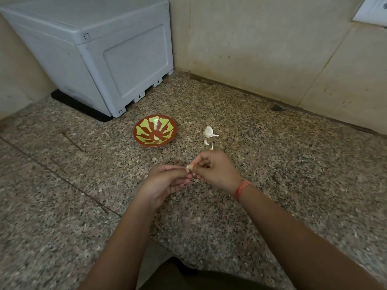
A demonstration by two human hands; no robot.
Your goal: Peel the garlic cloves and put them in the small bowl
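Starting at the far left, at about ten o'clock from my hands, a grey plastic box [88, 53] sits in the corner on a dark mat; it plays no part here, but it walls off that side of the worktop [62, 206].

Next comes the small bowl [155, 130], red-brown with green petals, at about eleven o'clock from the hands and well apart from them. One pale piece lies in it, which I take for a peeled clove, though it is too small for me to be sure.

My left hand [165, 181] is pinched shut on a garlic clove [189, 168], thumb and forefinger holding it above the worktop. My right hand [215, 170] meets it from the other side, its fingers [198, 164] closed on the tip or the skin; which of the two I cannot tell.

At one o'clock, just beyond the right hand, lie a larger piece of garlic [209, 132] and smaller scraps [207, 143], skins or cloves.

The risks, as I judge them:
- The clove is small and slick once bared, so a hard pull on the skin could flick it out of the left pinch and onto the worktop or over the near edge.
- Papery skin may cling to the fingers and ride into the bowl with the clove.
- Reaching across to the bowl, a sleeve or wrist could nudge it, since it looks light and shallow.
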